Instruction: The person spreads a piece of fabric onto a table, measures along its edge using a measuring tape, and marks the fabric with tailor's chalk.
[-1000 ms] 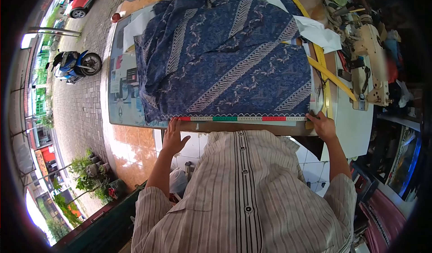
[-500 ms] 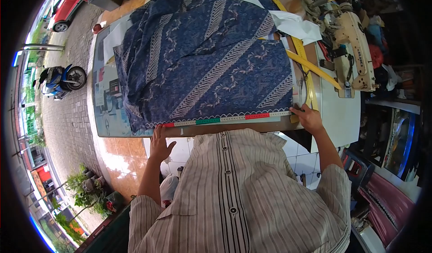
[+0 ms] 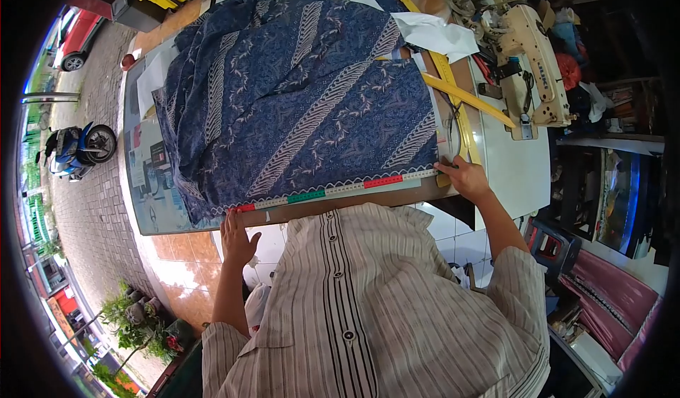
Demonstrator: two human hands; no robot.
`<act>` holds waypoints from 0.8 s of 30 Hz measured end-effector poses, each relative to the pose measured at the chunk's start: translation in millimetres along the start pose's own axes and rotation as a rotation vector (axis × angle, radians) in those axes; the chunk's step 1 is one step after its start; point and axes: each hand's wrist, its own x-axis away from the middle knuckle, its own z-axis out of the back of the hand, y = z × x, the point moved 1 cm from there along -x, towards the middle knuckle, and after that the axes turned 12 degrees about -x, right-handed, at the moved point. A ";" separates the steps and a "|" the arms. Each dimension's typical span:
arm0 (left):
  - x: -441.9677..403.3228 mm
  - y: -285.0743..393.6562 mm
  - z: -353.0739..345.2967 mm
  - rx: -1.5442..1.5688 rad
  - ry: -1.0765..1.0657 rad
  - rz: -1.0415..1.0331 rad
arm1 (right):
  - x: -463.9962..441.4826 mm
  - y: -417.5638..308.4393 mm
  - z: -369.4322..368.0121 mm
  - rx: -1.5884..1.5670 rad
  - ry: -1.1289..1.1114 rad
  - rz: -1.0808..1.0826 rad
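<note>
The fingers (image 3: 231,220) of the left hand (image 3: 238,243) lie nearly straight and close together, thumb spread away, their tips at the near end of the measuring tape (image 3: 306,197), pressing rather than gripping, I'd judge. On the right hand (image 3: 469,180) the index finger reaches to the tape's other end; from here I can't tell whether thumb and finger are clamped on it. With 1 hand at each end, the tape runs straight between them, which is likely why they are so far apart.

It lies right along the zigzag-trimmed near edge of the blue patterned cloth (image 3: 340,115), so its marks sit beside that border. The cloth is spread over the worktop (image 3: 146,210), smoother near the tape, presumably to let the edge lie true, and rumpled towards the far left.

Beyond its right side 2 yellow rulers (image 3: 476,105) cross each other, within reach of the right arm. Farther out, a sewing machine (image 3: 533,61) stands at the right, out of the cloth's way
</note>
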 end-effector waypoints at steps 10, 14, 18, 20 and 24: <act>-1.0 0.8 0.8 0.026 -0.027 0.007 | 1.0 2.3 -1.8 -0.011 0.010 0.013; -2.2 0.8 1.3 0.042 -0.036 0.013 | 2.0 5.0 -5.2 0.002 -0.005 0.003; -1.6 2.6 4.8 0.057 -0.051 0.034 | 3.0 7.4 -7.7 -0.011 0.005 -0.001; -0.7 3.2 6.7 0.078 -0.041 0.034 | 2.9 5.7 -7.0 -0.004 0.007 0.016; 2.2 -1.9 -3.6 0.164 0.066 -0.001 | 4.6 8.7 -9.5 0.009 0.010 -0.013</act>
